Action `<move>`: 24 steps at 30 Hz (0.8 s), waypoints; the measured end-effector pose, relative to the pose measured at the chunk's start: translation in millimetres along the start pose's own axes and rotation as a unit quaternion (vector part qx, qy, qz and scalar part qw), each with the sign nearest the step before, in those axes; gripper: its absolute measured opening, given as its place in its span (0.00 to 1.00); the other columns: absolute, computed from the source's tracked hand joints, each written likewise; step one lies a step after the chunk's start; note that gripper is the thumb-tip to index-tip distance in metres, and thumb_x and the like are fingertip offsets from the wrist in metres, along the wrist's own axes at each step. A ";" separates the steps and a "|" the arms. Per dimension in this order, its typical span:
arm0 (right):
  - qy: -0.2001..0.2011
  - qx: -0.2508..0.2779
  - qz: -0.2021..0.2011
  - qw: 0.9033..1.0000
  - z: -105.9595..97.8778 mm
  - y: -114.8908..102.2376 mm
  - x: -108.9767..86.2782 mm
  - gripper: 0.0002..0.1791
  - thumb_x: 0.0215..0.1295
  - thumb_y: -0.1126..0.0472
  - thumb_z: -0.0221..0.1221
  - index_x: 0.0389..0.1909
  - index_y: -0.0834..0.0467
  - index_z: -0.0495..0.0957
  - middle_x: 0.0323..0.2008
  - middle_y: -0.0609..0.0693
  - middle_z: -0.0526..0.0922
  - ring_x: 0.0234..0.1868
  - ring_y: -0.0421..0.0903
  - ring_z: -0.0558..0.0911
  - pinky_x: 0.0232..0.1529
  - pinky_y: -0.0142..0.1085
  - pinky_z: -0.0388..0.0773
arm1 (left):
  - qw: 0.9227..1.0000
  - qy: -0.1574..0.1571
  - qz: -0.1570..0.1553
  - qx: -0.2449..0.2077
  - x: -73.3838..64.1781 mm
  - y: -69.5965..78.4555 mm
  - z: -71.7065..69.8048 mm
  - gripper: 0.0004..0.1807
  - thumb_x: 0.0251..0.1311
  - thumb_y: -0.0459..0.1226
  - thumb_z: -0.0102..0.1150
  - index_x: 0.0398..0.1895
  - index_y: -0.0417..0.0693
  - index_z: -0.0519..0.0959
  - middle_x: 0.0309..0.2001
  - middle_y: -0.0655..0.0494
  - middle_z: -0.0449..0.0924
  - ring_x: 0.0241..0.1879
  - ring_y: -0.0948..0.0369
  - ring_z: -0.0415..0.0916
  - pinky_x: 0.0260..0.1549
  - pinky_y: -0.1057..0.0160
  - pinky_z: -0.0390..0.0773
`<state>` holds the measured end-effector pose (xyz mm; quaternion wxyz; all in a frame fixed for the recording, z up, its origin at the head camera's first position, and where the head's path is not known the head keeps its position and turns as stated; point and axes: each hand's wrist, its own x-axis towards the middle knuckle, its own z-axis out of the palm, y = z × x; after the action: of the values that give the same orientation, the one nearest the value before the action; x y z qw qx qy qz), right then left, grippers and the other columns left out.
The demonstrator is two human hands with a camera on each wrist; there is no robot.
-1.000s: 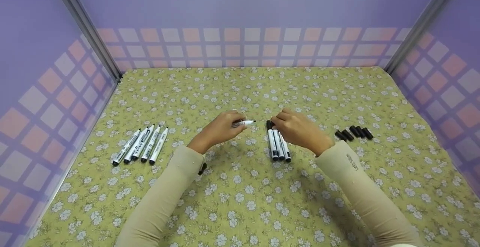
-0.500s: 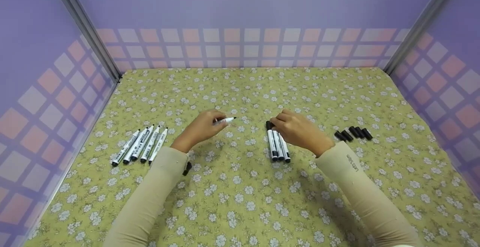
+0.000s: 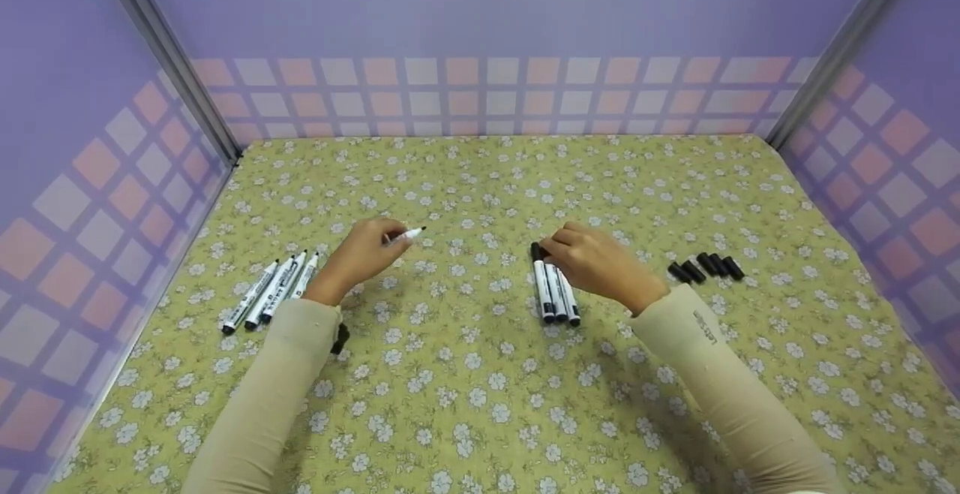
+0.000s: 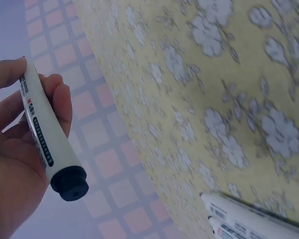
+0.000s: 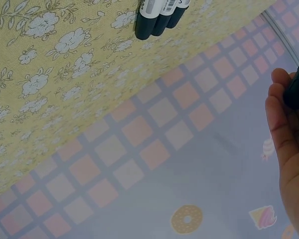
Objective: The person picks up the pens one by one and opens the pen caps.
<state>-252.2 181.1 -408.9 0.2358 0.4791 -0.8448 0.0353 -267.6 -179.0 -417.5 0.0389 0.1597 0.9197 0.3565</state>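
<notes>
The room is formed by lavender wall panels [image 3: 480,13], banded with pink and white squares and joined at grey metal corner posts [image 3: 161,51]. With twelve o'clock at the far edge, the worktop [image 3: 465,404] is covered by a yellow-green cloth printed with white flowers, on which some friction may be expected. At nine o'clock, slim white plastic markers with bare black tips [image 3: 251,296] are laid side by side, partly hidden by the beige left sleeve [image 3: 247,404]. Just right of centre, three black-capped white plastic markers [image 3: 541,291] are lined up. A loose uncapped white marker [image 4: 45,117] is held above the cloth, its barrel pinched by the fingers of the left hand [image 3: 367,250], its tip aimed between two and three o'clock. It is judged light, stiff and smooth, delicate only at the tip, and best gripped mid-barrel. A short black plastic cap [image 5: 295,94], probably slick, is pinched by the right hand's [image 3: 596,261] fingers; its sides are best held. At three o'clock, small black plastic caps [image 3: 707,267] are clustered.
</notes>
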 end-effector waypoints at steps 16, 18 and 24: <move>-0.004 -0.007 0.000 1.000 1.3 -0.6 -1.6 0.10 0.63 0.65 0.62 0.43 0.66 0.84 0.33 0.55 0.84 0.33 0.47 0.81 0.35 0.34 0.81 | 0.998 0.034 -0.060 0.011 -18.3 -39.9 -31.6 0.17 0.71 0.40 0.48 0.53 0.38 0.78 0.42 0.43 0.79 0.31 0.56 0.71 0.31 0.57 0.71; -0.003 -0.009 -0.002 1.000 1.9 -0.3 -1.8 0.10 0.63 0.64 0.62 0.43 0.66 0.84 0.33 0.55 0.84 0.33 0.47 0.81 0.35 0.34 0.81 | 0.997 0.040 -0.071 0.009 -23.1 -45.0 -37.6 0.19 0.71 0.39 0.48 0.56 0.36 0.77 0.45 0.41 0.79 0.34 0.54 0.72 0.33 0.57 0.72; -0.003 -0.001 -0.001 1.000 2.8 0.4 -3.2 0.10 0.64 0.65 0.61 0.43 0.65 0.84 0.32 0.55 0.84 0.32 0.47 0.80 0.34 0.34 0.80 | 0.993 0.057 -0.102 0.001 -38.1 -58.9 -52.0 0.19 0.71 0.40 0.48 0.53 0.34 0.77 0.46 0.36 0.78 0.34 0.54 0.72 0.33 0.58 0.72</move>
<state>-252.2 183.0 -412.7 0.2337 0.4796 -0.8452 0.0328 -256.9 -265.7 -419.8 0.0223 0.0450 0.9324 0.3580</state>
